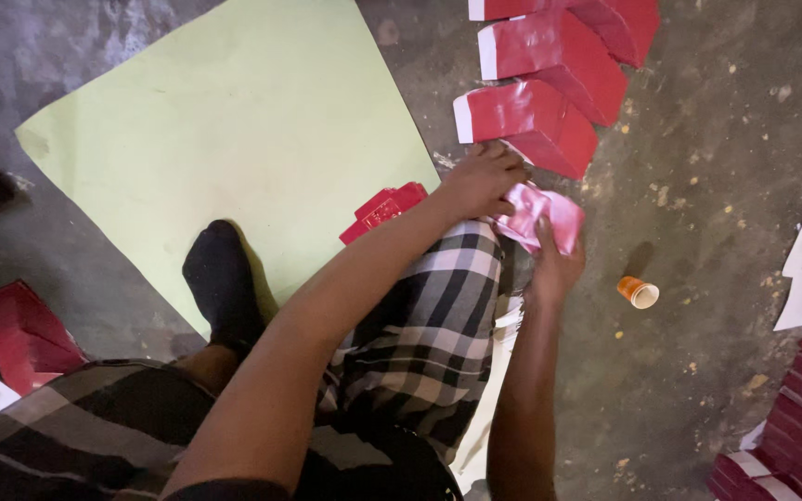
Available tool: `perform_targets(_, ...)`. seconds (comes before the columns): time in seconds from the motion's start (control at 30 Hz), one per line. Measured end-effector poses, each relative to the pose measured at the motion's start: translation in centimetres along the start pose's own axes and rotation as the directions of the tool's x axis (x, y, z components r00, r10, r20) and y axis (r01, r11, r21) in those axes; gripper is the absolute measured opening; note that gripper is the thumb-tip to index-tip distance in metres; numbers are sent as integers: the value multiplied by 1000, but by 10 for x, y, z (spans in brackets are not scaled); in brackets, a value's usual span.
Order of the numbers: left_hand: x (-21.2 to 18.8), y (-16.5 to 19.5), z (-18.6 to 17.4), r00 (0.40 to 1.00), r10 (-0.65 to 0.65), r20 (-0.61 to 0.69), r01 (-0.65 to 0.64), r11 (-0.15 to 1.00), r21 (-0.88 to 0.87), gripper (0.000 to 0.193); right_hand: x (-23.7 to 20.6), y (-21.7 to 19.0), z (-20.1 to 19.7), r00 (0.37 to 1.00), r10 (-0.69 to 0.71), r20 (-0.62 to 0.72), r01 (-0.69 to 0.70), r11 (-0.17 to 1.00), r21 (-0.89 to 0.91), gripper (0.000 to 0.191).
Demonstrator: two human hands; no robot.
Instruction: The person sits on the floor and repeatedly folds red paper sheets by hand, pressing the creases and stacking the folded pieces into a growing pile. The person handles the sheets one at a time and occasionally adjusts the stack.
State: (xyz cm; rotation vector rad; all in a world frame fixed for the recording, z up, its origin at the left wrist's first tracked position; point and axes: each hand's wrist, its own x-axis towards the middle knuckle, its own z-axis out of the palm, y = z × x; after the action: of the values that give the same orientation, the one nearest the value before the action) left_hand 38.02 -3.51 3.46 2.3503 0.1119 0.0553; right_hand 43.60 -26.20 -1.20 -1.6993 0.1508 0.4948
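Probably workshop: red boxes (531, 121), concrete floor (698, 186)

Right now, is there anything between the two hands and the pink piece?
Nothing visible. Both the left hand and the right hand already grip the pink piece, just below the nearest red box.

Rough grey concrete floor (717, 167) (stained, littered with scraps); pale green paper sheet (234, 121) spread on it.

3 red boxes (536, 121) (top row), 1 cup (638, 292).
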Motion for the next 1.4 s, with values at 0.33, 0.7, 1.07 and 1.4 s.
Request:
perform_targets(0.33, 14, 8, 16, 994, 40, 101, -53, 990, 129, 64, -10, 18, -7, 995, 94, 14, -95, 993, 70, 39)
perform_targets(0.7, 8, 2, 21, 987, 158, -28, -158, 987, 3, 78, -27, -14, -12, 992, -120, 44, 128, 931, -341, 35)
perform_targets(1.07, -136, -7, -202, 983, 25, 184, -45, 994, 102, 55, -119, -89, 114, 859, -197, 473, 262, 962, -76, 48)
perform_targets(1.4, -337, -16, -183, 766, -597, -238, 458, 766, -451, 48, -170, -54, 247, 292, -93, 952, 446, 894, -49, 59)
